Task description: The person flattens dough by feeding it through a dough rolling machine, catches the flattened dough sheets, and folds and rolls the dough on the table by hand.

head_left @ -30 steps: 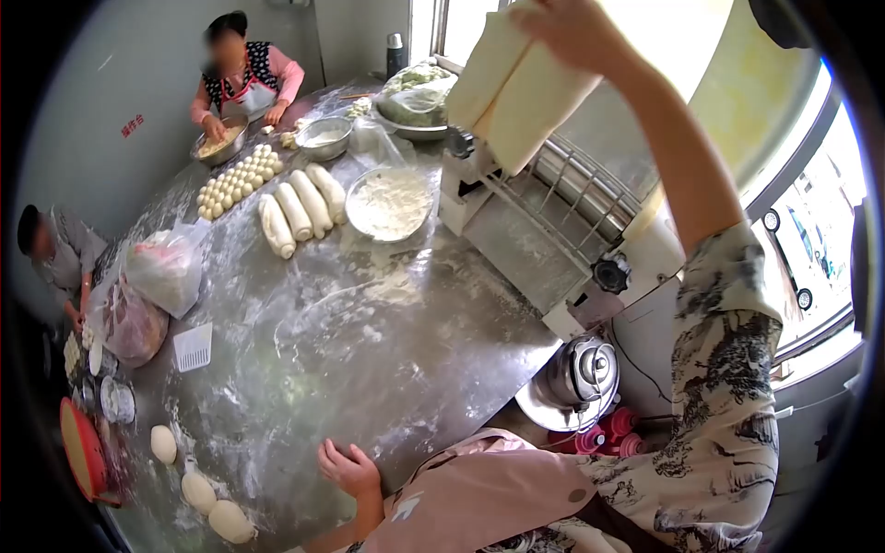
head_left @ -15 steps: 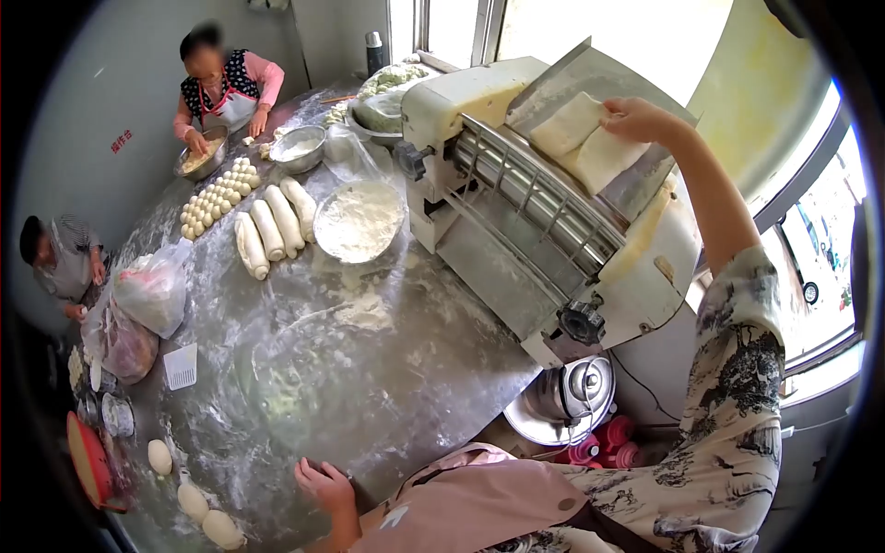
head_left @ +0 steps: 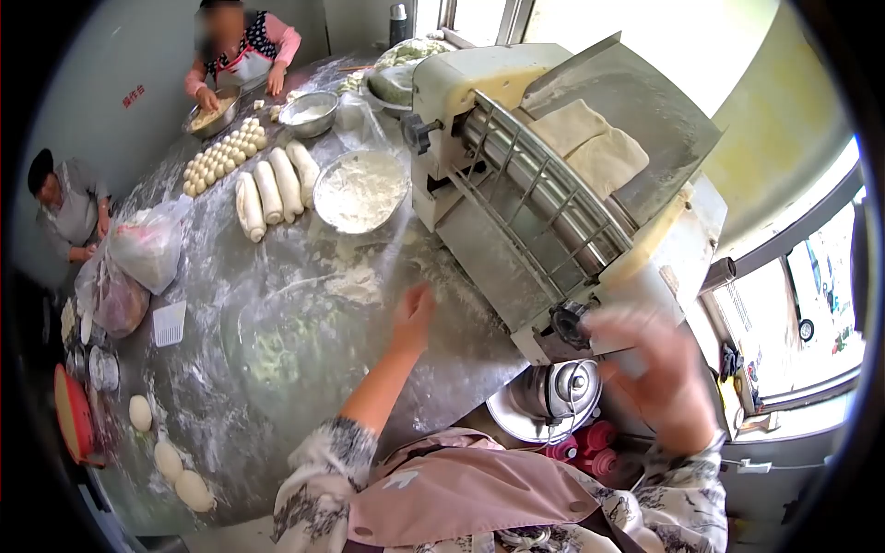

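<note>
Beside the black knob (head_left: 569,322), the right hand (head_left: 656,364) has come off the dough (head_left: 608,162), its blurred grip unclear.

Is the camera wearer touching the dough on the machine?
No: the dough lies on the tray, apart from the left hand and the blurred right hand.

Dough sheet (head_left: 613,161) behind, perhaps against, rollers (head_left: 553,196)

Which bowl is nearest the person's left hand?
The large flour-filled bowl just right of the four dough rolls; the other bowls stand farther from the left hand.
</note>
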A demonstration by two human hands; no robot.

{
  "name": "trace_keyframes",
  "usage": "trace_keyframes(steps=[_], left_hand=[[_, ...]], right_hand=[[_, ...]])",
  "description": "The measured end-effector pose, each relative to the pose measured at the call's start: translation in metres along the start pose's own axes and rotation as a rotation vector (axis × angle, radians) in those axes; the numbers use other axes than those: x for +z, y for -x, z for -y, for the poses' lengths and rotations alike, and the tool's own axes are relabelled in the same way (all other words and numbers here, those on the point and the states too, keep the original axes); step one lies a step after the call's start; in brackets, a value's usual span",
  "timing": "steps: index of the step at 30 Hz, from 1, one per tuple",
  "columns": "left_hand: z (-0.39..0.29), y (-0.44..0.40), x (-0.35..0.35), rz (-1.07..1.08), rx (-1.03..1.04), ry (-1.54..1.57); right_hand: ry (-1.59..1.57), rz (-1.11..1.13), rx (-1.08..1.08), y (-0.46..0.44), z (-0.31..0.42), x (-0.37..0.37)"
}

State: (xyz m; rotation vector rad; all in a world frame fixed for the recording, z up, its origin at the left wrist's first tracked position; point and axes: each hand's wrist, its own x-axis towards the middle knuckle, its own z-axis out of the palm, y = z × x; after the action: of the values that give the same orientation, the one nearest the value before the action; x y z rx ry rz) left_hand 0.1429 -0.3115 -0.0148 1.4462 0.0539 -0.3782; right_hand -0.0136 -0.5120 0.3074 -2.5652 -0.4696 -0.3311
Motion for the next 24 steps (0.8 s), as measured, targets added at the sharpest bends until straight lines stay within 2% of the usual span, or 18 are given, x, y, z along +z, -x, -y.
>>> trace_keyframes(steps=[1, 3, 4, 5, 7, 9, 13, 15, 18, 21, 24], left_hand=[[-0.014, -0.008, 0.017, 0.051, -0.078, 0.093], [-0.028, -0.027, 0.048, 0.150, -0.195, 0.263], [-0.026, -0.038, 0.061, 0.195, -0.237, 0.341], [-0.016, -0.050, 0.072, 0.284, -0.199, 0.393], [0.004, -0.075, 0.094, 0.461, -0.116, 0.495], [-0.019, -0.084, 0.119, 0.494, -0.269, 0.733], [-0.051, -0.095, 0.155, 0.495, -0.421, 1.191], [-0.053, -0.100, 0.166, 0.458, -0.429, 1.136], [-0.049, -0.105, 0.172, 0.405, -0.441, 1.049], [-0.075, -0.091, 0.166, 0.388, -0.487, 1.106], [-0.041, -0.102, 0.174, 0.490, -0.405, 1.332]], right_hand=[[-0.098, 0.042, -0.074, 0.010, -0.002, 0.029], [-0.259, 0.123, -0.068, 0.025, -0.008, 0.083], [-0.321, 0.092, 0.003, 0.032, -0.014, 0.112], [-0.355, 0.154, 0.138, 0.036, -0.020, 0.134], [-0.380, 0.104, 0.233, 0.054, -0.048, 0.198], [-0.400, 0.109, 0.243, 0.073, -0.065, 0.237], [-0.521, 0.109, 0.370, 0.087, -0.069, 0.249], [-0.534, 0.086, 0.401, 0.096, -0.081, 0.253], [-0.575, 0.094, 0.561, 0.103, -0.095, 0.256], [-0.562, 0.107, 0.616, 0.108, -0.105, 0.260], [-0.602, 0.137, 0.624, 0.109, -0.106, 0.261]])
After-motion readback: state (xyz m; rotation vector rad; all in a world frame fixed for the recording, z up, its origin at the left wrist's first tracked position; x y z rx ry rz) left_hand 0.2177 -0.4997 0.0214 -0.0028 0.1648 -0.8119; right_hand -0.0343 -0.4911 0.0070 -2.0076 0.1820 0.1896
